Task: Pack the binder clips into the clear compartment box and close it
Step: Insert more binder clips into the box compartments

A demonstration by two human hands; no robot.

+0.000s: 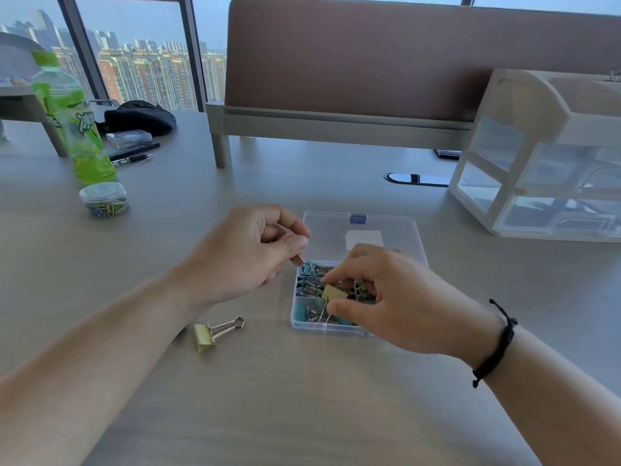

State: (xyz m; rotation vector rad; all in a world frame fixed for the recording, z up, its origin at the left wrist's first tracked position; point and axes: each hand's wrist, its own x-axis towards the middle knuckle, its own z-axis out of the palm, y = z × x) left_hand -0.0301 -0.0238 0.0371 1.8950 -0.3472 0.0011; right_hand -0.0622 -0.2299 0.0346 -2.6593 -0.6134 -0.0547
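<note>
The clear compartment box point(295, 326) lies on the desk with its lid point(336, 230) folded back flat behind it. Several blue, green and yellow binder clips fill its compartments. My right hand point(396, 297) is over the box and pinches a yellow binder clip point(333, 292) above the middle compartments. My left hand point(248, 253) hovers at the box's left edge and pinches the wire handle of a blue binder clip point(307, 266) at the back left compartment. One more yellow binder clip point(215, 332) lies loose on the desk, left of the box.
A round clear jar of paper clips point(105, 200) and a green drink bottle point(72, 119) stand at the left. A white drawer organiser point(544, 156) stands at the right. A desk divider point(369, 62), pens point(132, 158) and a black pouch point(139, 117) are at the back.
</note>
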